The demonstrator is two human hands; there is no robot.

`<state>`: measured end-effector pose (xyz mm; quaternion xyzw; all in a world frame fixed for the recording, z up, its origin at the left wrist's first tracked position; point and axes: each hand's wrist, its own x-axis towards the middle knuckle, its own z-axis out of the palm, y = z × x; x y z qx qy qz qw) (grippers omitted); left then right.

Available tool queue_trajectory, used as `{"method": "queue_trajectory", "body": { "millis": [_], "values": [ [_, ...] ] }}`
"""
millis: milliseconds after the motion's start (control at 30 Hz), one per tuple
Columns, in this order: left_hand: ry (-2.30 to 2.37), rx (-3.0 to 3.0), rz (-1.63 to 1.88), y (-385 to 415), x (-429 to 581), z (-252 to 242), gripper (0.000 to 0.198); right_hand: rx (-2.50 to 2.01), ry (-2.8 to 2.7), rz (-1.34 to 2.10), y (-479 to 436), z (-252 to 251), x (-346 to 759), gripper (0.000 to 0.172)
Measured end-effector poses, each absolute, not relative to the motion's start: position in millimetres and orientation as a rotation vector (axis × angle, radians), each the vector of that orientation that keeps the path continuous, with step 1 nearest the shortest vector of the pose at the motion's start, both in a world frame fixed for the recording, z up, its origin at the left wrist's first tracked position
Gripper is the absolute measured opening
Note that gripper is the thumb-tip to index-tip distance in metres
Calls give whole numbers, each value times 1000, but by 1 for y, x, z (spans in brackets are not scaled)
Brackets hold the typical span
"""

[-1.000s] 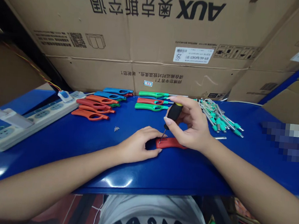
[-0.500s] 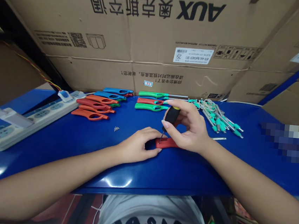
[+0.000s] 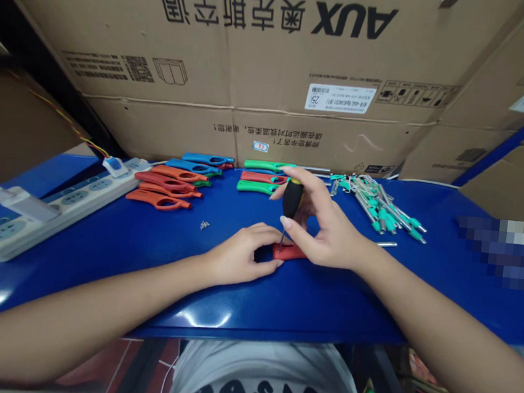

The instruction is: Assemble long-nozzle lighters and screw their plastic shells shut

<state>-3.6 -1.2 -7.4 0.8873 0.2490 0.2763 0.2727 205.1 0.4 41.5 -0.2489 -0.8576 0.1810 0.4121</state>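
A red plastic handle piece [image 3: 288,252] lies flat on the blue table [image 3: 146,247] in front of me. My left hand [image 3: 240,253] presses its left end down with curled fingers. My right hand [image 3: 326,227] is closed round a small screwdriver with a black handle [image 3: 292,200], held nearly upright. The screwdriver's tip rests on the red piece near its left end. A few tiny screws [image 3: 204,225] lie loose on the table to the left of my hands.
Red, blue and green handle pieces [image 3: 170,183] lie in rows at the back, with more green and red ones [image 3: 264,177] beside them. A heap of metal rods with teal ends [image 3: 381,207] sits at the back right. A white power strip [image 3: 52,204] lies at left. Cardboard boxes [image 3: 274,68] wall off the rear.
My right hand has tilted the screwdriver more upright and shifted slightly left, covering more of the red piece. My left hand has stayed in place.
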Motion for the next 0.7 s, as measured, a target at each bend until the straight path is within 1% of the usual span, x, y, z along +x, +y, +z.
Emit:
{"method": "queue_trajectory", "body": {
  "millis": [100,200,333,400,467,533,633,700],
  "values": [
    [691,2376,740,-2,-4,-7,27,-632,-2149,637,3,43,205,72],
    [710,2363,737,-2,-4,-6,24,-635,-2134,604,5,41,206,70],
    [715,2379,745,-2,-4,-7,20,-665,-2143,294,5,39,208,66],
    [726,2393,761,-2,-4,-8,21,-666,-2165,83,3,40,209,69],
    [724,2396,769,-2,-3,-8,21,-669,-2198,-45,0,43,208,70],
    [707,2390,762,-2,-3,-8,18,-682,-2234,17,-4,46,206,66],
    [701,2379,745,-2,-3,-8,15,-662,-2256,268,-6,49,204,61],
    [709,2380,746,-2,-3,-9,16,-650,-2245,248,-6,50,204,56]
  ]
}}
